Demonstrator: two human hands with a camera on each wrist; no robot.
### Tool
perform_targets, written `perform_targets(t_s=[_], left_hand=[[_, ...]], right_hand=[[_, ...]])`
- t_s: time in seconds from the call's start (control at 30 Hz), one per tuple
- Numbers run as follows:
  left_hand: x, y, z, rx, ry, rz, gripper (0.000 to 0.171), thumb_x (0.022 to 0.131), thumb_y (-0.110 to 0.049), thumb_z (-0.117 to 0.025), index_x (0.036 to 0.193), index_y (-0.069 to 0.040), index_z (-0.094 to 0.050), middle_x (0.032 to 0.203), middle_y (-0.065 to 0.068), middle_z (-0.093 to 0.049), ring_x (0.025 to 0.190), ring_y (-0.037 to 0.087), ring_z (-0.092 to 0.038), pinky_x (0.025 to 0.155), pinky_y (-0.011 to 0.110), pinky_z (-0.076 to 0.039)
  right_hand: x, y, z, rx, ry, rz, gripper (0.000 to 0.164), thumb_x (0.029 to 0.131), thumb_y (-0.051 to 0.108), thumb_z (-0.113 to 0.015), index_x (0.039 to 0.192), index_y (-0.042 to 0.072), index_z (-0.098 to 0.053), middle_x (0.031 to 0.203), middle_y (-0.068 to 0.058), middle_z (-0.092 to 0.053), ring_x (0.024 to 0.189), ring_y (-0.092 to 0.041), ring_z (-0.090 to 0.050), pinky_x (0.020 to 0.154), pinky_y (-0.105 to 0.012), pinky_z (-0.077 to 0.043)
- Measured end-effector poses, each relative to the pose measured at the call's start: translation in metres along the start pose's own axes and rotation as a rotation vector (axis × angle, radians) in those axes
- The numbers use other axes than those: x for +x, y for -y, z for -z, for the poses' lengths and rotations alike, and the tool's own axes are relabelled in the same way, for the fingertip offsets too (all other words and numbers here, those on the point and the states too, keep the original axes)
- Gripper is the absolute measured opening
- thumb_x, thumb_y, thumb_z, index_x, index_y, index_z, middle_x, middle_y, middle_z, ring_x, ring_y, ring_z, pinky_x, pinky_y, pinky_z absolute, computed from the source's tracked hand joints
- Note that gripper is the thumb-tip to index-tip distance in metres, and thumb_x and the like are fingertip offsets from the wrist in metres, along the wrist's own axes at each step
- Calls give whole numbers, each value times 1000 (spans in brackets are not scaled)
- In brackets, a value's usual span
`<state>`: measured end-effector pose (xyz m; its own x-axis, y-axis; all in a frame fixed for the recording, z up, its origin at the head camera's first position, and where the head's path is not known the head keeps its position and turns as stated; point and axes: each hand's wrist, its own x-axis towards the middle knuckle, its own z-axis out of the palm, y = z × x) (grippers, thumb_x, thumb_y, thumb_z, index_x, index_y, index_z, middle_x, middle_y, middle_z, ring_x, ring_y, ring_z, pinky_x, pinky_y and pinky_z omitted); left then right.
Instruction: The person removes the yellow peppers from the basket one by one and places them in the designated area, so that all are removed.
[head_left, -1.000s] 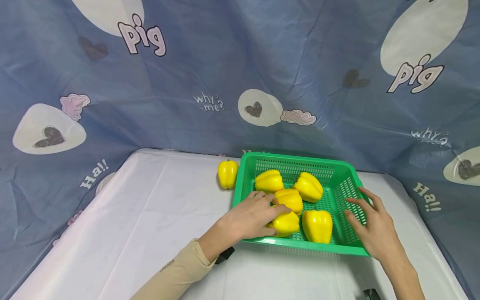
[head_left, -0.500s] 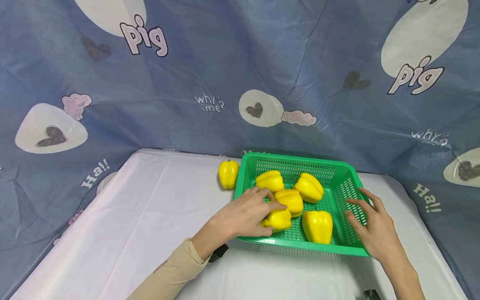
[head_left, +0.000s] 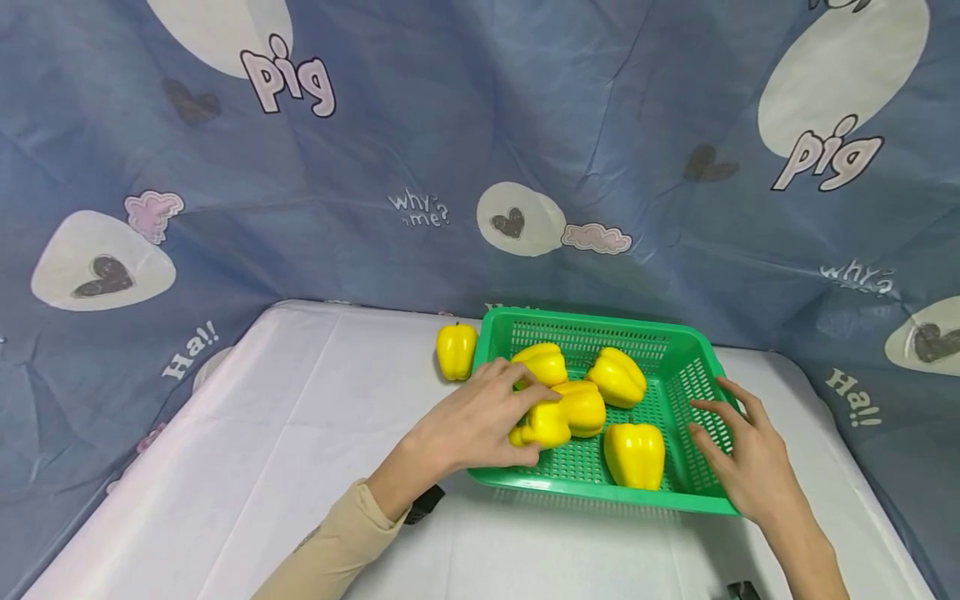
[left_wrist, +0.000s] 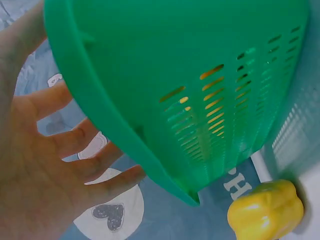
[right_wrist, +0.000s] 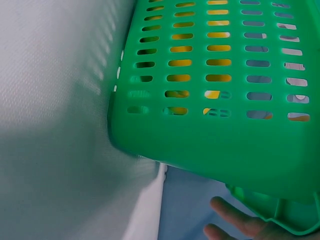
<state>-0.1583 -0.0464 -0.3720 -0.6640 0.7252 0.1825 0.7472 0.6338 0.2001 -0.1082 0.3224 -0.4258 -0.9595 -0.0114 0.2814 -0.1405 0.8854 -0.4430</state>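
Observation:
In the head view, my left hand point(head_left: 476, 417) reaches over the left side of a green plastic basket point(head_left: 592, 492) and grips a yellow bell pepper point(head_left: 546, 427) between thumb and fingers. That pepper overlaps a second bell pepper point(head_left: 583, 408) beside it. Over the basket's right rim lies my right hand point(head_left: 753, 458), its fingers spread and slightly bent, with nothing between them. From the left wrist, the basket wall point(left_wrist: 125, 60) hides the gripped pepper, and the hand's fingers point(left_wrist: 82, 140) extend past the rim. The right wrist view shows fingertips point(right_wrist: 227, 210) at the rim.
Three more bell peppers lie in the basket: one at back left point(head_left: 542, 364), one at back right point(head_left: 617, 377), one at the front point(head_left: 634, 456). Another bell pepper point(head_left: 456, 352) stands outside, against the left wall, on the white-covered table point(head_left: 300, 433). A blue printed curtain point(head_left: 360, 167) hangs behind.
My left hand has shifted left and slightly back, bringing the gripped pepper from the basket's front towards its left wall. The right hand has stayed at the right rim.

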Motion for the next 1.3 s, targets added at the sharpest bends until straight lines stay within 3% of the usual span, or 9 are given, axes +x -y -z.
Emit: perform_targets(t_s=[0.2, 0.43, 0.63, 0.9, 1.17, 1.3], left_hand=[[-1, 4, 3, -23, -46, -1, 58, 90, -47, -76, 144, -27, -69, 132, 4, -70, 115, 26, -59, 105, 41, -49], [-3, 8, 3, 5, -99, 15, 55, 90, -49, -76, 140, -28, -71, 130, 5, -67, 110, 24, -56, 102, 42, -50], [-4, 13, 5, -33, -138, 25, 54, 90, -46, -73, 140, -29, -71, 129, 5, -67, 112, 23, -60, 103, 42, -50], [-7, 18, 11, -75, -148, 35, 58, 88, -41, -79, 143, -26, -68, 133, 6, -65, 112, 21, -63, 102, 44, -54], [-9, 23, 14, 21, -219, 61, 63, 89, -42, -74, 149, -27, -61, 134, 4, -69, 113, 26, -67, 95, 42, -55], [-11, 27, 16, 48, -262, 74, 58, 89, -42, -72, 142, -22, -65, 133, 4, -72, 114, 29, -67, 103, 46, -54]], right_hand=[[0, 0, 0, 5, 1, -1, 35, 108, 24, -66, 137, 5, -69, 169, -27, -35, 130, -65, -52, 90, -78, -48], [0, 0, 0, 5, -4, 5, 34, 108, 24, -66, 136, 5, -69, 168, -27, -36, 128, -64, -53, 88, -77, -48], [0, 0, 0, 3, 0, 3, 34, 108, 24, -66, 136, 5, -69, 168, -27, -36, 128, -65, -53, 89, -78, -48], [0, -1, 0, 2, -3, -1, 34, 108, 24, -66, 136, 5, -69, 168, -27, -36, 128, -64, -53, 89, -78, -48], [0, 1, 0, -2, 3, -12, 34, 108, 25, -66, 137, 6, -69, 169, -26, -35, 129, -64, -53, 89, -77, -48], [0, 1, 0, -5, 6, -11, 34, 108, 26, -65, 137, 6, -69, 169, -26, -35, 130, -65, -52, 90, -78, -48]])
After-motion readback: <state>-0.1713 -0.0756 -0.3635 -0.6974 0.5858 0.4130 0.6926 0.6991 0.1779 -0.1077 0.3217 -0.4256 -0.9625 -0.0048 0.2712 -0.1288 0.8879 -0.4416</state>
